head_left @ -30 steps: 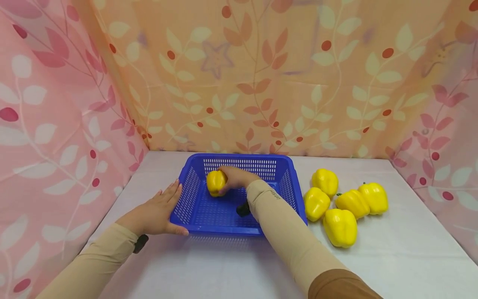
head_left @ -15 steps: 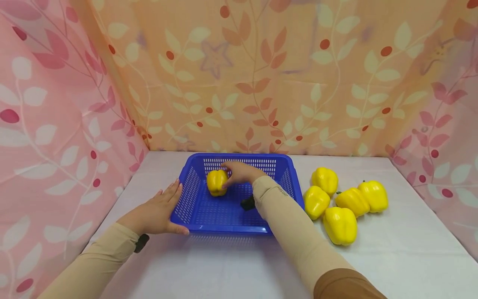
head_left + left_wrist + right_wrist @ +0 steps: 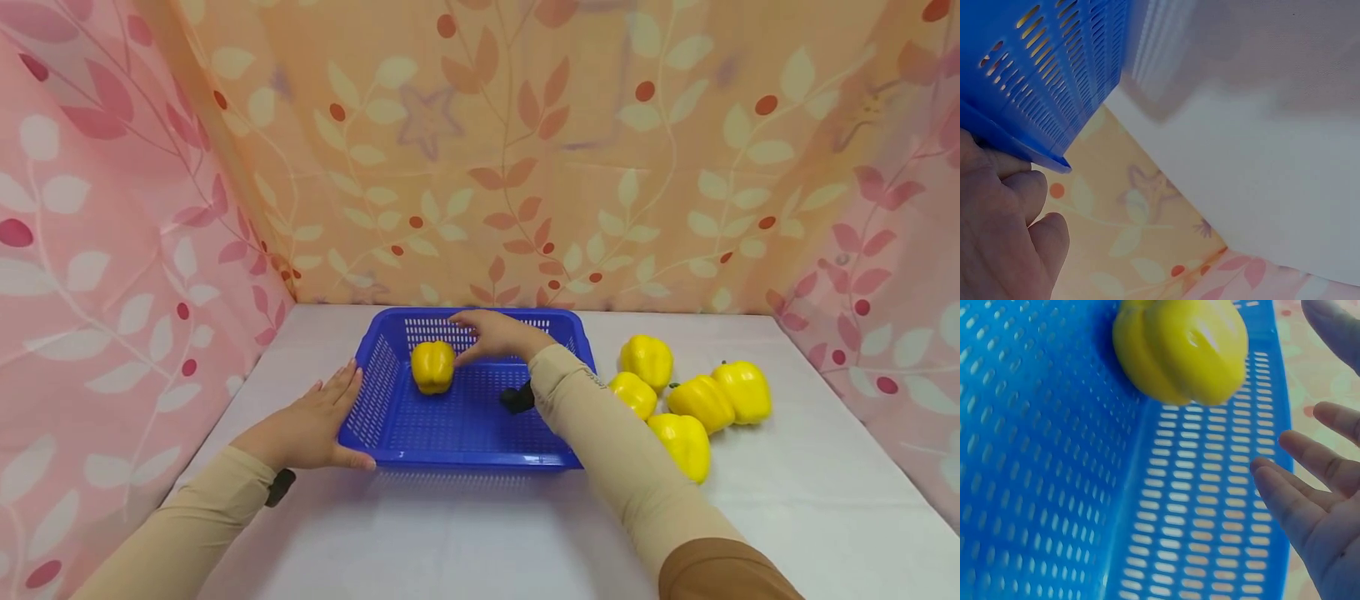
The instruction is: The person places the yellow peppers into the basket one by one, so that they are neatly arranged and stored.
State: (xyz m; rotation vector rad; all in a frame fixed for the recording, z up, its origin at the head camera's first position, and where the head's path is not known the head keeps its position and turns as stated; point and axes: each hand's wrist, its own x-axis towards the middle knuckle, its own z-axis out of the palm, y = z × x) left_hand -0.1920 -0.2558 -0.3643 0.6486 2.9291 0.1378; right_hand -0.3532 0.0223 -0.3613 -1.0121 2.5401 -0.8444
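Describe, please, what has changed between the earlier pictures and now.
The right grip has let go of the yellow pepper and moved away to the right.

The pepper stays at the left inside the blue basket. The left grip stays against the basket's left side, and the five other peppers stay on the white table at right.

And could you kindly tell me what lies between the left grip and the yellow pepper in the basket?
The slotted left wall of the basket lies between the left grip outside and the yellow pepper inside; the head view shows this.
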